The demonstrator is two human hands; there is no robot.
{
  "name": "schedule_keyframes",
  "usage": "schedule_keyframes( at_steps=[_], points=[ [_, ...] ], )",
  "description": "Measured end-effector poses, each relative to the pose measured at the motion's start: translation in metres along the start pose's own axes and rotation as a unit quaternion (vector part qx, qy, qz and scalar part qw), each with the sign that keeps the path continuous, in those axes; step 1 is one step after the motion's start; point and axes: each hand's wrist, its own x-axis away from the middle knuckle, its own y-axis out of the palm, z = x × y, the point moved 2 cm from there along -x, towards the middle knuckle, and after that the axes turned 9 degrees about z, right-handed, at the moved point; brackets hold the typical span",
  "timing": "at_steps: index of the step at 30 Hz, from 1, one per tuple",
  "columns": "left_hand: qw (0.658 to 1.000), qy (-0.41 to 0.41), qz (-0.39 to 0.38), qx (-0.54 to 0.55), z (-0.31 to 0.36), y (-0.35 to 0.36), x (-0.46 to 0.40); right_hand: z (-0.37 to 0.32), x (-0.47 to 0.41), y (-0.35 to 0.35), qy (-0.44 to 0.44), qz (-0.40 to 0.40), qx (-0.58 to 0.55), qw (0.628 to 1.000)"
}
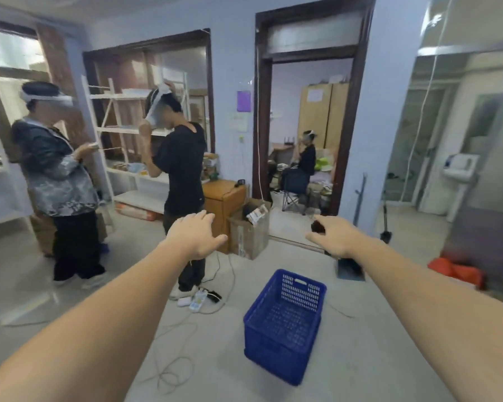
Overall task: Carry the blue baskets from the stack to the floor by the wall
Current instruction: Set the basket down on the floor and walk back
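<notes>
A blue perforated plastic basket [285, 323] stands upright and empty on the pale floor, between my two outstretched arms and below my hands. My left hand [193, 236] reaches forward, palm down, fingers spread, holding nothing. My right hand [333, 235] also stretches forward above and beyond the basket, its fingers apart; a small dark shape sits at its fingertips, and I cannot tell whether it is held. Neither hand touches the basket. No stack of baskets is visible.
Two people wearing headsets stand at left, before white shelving [134, 132]. A wooden cabinet [224, 201] and open cardboard box [249, 230] stand by the wall. Cables and a power strip [198, 298] lie on the floor. An open doorway [305, 158] shows a seated person.
</notes>
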Motion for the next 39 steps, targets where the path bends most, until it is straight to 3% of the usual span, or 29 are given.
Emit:
schedule_keyframes(
  at_steps=[8, 18, 25, 39],
  points=[
    [0.992, 0.122, -0.014, 0.026, 0.119, 0.067, -0.162, 0.14, -0.069, 0.005, 0.128, 0.008, 0.048, 0.991],
    [0.984, 0.169, -0.016, 0.056, 0.276, 0.142, -0.326, 0.317, -0.162, 0.021, 0.216, -0.001, 0.038, 0.976],
    [0.989, 0.146, -0.025, 0.025, 0.324, 0.198, -0.417, 0.391, -0.279, 0.049, 0.177, -0.029, 0.025, 0.983],
    [0.997, -0.032, -0.066, -0.005, 0.298, 0.294, -0.581, 0.429, -0.561, 0.126, -0.004, -0.054, 0.005, 0.999]
  ],
)
